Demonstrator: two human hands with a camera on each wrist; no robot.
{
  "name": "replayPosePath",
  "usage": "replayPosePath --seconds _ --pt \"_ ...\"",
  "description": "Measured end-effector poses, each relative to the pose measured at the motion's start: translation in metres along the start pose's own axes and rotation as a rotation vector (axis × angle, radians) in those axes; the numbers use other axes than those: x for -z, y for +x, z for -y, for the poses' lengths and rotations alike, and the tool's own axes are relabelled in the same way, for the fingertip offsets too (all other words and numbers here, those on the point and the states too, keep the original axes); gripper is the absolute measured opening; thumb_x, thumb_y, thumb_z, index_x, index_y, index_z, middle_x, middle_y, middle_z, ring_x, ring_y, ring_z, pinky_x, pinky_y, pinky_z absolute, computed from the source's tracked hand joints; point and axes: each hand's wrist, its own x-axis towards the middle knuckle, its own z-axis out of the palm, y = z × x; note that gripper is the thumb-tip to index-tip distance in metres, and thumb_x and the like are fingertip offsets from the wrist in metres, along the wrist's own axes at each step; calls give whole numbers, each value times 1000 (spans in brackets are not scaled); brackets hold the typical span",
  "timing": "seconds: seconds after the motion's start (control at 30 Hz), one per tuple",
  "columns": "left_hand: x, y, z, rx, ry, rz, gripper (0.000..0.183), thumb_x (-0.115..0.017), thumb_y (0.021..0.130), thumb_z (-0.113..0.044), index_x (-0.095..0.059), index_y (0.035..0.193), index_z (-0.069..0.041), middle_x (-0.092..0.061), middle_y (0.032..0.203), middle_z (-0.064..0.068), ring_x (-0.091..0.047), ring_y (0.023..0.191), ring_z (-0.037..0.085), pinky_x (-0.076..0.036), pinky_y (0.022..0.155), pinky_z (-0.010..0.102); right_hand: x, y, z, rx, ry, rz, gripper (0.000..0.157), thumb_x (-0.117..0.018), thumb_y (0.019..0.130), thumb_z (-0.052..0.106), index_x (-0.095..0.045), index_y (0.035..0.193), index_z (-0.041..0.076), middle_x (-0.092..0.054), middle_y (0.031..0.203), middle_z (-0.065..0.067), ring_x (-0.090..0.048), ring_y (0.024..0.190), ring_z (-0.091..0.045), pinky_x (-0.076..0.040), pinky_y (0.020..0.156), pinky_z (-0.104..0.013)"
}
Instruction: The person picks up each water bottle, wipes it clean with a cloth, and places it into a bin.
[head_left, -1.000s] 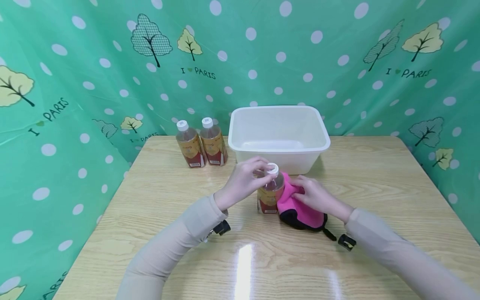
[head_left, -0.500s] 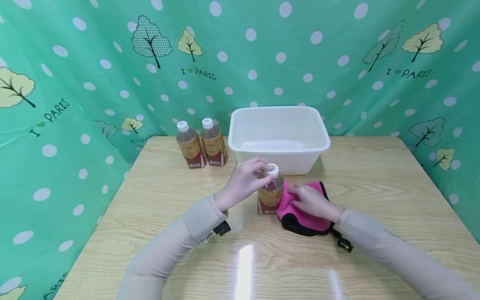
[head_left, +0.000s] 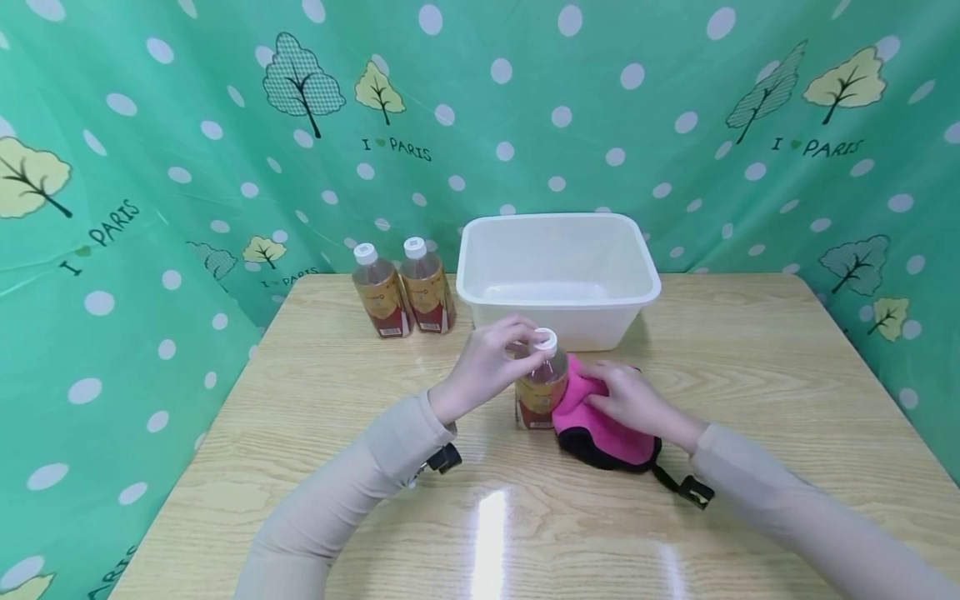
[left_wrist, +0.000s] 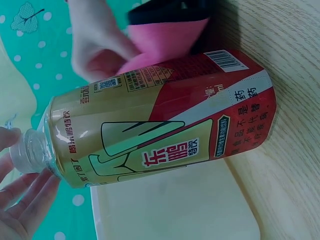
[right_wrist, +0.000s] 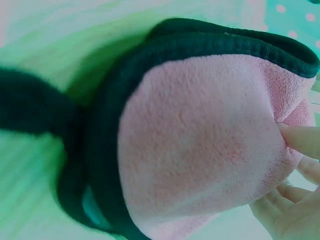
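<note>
A drink bottle (head_left: 542,392) with a yellow and red label stands upright on the table in the head view. My left hand (head_left: 495,358) grips it at the white cap, thumb and fingers around the top. In the left wrist view the bottle's label (left_wrist: 170,135) fills the middle, with my left fingers (left_wrist: 37,197) at its neck. My right hand (head_left: 630,400) pinches a pink fleecy cloth (head_left: 600,429) with black edging and a black strap, right against the bottle's right side. Up close in the right wrist view, the cloth (right_wrist: 200,135) looks bulged and folded beside my right thumb (right_wrist: 302,141).
Directly behind the bottle is a white plastic tub (head_left: 555,321). Two similar bottles, one on the left (head_left: 382,300) and its neighbour (head_left: 427,292), stand at the back left of the wooden table (head_left: 337,375). A green dotted curtain (head_left: 525,100) hangs behind.
My right hand dips and spreads the cloth midway, then comes back up with it bunched against the bottle. The left hand and bottle have stayed in place.
</note>
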Motion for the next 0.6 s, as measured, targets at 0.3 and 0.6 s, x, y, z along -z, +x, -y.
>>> replayPosePath --seconds 0.3,0.6 --pt "0 -1 0 3 -8 -2 12 -67 74 0 -64 85 3 -62 88 10 -62 75 15 -50 63 12 22 2 16 56 72 -148 32 -67 70 -10 -60 101 -9 -58 81 -8 -48 68 -13 -46 56 -22" --pt "-1 -1 1 3 3 -8 12 -68 74 0 -65 85 2 -62 88 10 -62 75 15 -50 63 12 34 4 32 100 57 -210 33 -68 69 -8 -61 101 -7 -52 78 -4 -44 65 -11 -45 54 -20"
